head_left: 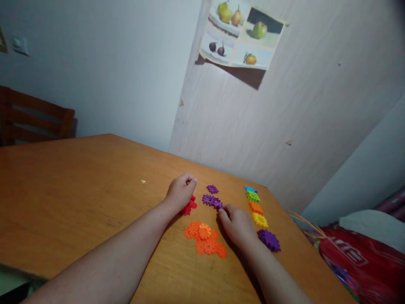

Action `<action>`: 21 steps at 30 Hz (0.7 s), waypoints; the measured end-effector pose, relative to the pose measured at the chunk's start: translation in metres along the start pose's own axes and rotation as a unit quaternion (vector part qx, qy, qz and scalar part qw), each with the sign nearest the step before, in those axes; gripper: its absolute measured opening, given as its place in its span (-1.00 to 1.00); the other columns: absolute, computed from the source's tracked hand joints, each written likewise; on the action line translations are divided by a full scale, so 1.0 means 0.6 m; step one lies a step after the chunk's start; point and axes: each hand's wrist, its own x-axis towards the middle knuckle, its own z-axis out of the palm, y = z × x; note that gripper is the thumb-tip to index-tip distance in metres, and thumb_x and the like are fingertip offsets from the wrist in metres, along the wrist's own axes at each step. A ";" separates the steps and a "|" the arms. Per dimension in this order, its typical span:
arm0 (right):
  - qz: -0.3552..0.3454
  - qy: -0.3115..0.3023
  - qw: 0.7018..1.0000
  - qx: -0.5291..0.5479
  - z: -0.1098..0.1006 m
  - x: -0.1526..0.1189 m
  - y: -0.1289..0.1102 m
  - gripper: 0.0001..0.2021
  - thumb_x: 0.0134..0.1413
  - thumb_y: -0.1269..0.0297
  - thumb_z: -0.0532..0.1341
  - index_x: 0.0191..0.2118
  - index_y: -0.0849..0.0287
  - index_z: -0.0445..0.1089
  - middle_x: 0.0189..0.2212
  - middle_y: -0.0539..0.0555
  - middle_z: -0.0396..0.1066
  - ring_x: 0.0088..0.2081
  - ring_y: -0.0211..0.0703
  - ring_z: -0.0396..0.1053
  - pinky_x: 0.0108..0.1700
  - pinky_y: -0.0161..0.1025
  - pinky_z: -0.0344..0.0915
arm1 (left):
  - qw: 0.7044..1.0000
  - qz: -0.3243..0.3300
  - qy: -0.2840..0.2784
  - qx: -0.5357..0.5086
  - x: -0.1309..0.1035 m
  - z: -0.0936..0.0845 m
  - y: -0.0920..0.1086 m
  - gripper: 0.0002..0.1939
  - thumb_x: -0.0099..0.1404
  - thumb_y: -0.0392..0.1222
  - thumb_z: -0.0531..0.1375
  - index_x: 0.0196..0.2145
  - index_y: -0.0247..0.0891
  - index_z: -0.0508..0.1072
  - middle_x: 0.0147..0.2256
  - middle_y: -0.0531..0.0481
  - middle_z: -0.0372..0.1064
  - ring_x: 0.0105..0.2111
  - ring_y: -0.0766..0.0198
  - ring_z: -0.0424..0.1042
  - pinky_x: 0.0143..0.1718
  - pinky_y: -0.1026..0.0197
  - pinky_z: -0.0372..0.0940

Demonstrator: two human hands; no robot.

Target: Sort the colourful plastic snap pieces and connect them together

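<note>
My left hand point(182, 189) is closed in a fist just above the table, and whatever its fingers may hold is hidden. Partly behind that wrist lies a small pile of red gear-shaped plastic pieces point(189, 207). My right hand point(237, 223) has its fingers curled, thumb and forefinger at the edge of a purple gear-shaped piece point(217, 203). That piece adjoins other purple pieces point(208, 199), and one more purple piece point(212, 189) lies farther back. Between my forearms spreads a loose heap of orange gear-shaped pieces point(207, 242).
On the right of the wooden table point(79, 190), a row holds blue point(250, 189), green point(253, 196), orange point(256, 207), yellow point(260, 219) and purple point(268, 240) stacks. A red bag point(363, 257) sits beyond the right edge. A wooden chair point(34, 116) stands at far left.
</note>
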 end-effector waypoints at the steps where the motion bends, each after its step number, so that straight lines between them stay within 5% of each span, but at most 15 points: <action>1: 0.006 0.009 1.000 0.012 0.000 0.000 0.009 -0.61 0.30 0.07 -0.01 -0.19 0.12 0.53 -0.30 0.17 0.57 -0.24 -0.04 0.46 -0.25 -0.23 0.21 | 1.000 0.006 0.001 0.003 0.000 0.000 0.001 -0.75 0.21 0.01 0.17 -0.47 -0.21 0.39 -0.54 0.04 0.36 -0.56 0.26 0.42 -0.52 0.26 0.31; 7: 0.078 0.031 0.985 0.152 0.009 0.006 0.067 -0.63 0.21 0.13 -0.01 -0.24 0.15 0.51 -0.48 0.07 0.53 -0.40 -0.10 0.46 -0.35 -0.24 0.26 | 1.000 0.026 -0.002 0.001 0.000 -0.001 -0.004 -0.76 0.22 -0.01 0.18 -0.46 -0.22 0.40 -0.52 0.02 0.38 -0.56 0.25 0.43 -0.54 0.25 0.32; 11: 0.111 0.039 0.988 0.103 -0.001 0.004 0.085 -0.59 0.17 0.12 0.06 -0.04 0.24 0.50 -0.30 0.19 0.58 -0.25 0.00 0.50 -0.21 -0.16 0.33 | 1.000 0.017 0.000 0.001 0.000 0.000 -0.006 -0.76 0.23 0.00 0.17 -0.45 -0.21 0.40 -0.53 0.04 0.38 -0.57 0.25 0.43 -0.53 0.24 0.32; 17: -0.030 -0.008 0.998 0.055 -0.023 -0.009 0.076 -0.47 0.09 0.23 0.16 0.19 0.23 0.38 0.13 0.26 0.42 0.13 0.07 0.36 0.17 -0.03 0.24 | 1.000 0.013 -0.002 0.004 0.001 0.000 -0.005 -0.77 0.24 -0.01 0.16 -0.45 -0.21 0.39 -0.52 0.04 0.38 -0.55 0.25 0.44 -0.53 0.25 0.32; 21: -0.090 -0.067 0.992 0.050 -0.018 -0.015 0.070 -0.45 0.04 0.32 0.18 0.21 0.19 0.37 0.18 0.21 0.38 0.19 0.04 0.31 0.24 -0.06 0.17 | 1.000 0.006 -0.004 0.000 0.001 0.001 -0.005 -0.77 0.24 -0.01 0.17 -0.43 -0.22 0.40 -0.50 0.02 0.39 -0.54 0.25 0.45 -0.53 0.26 0.32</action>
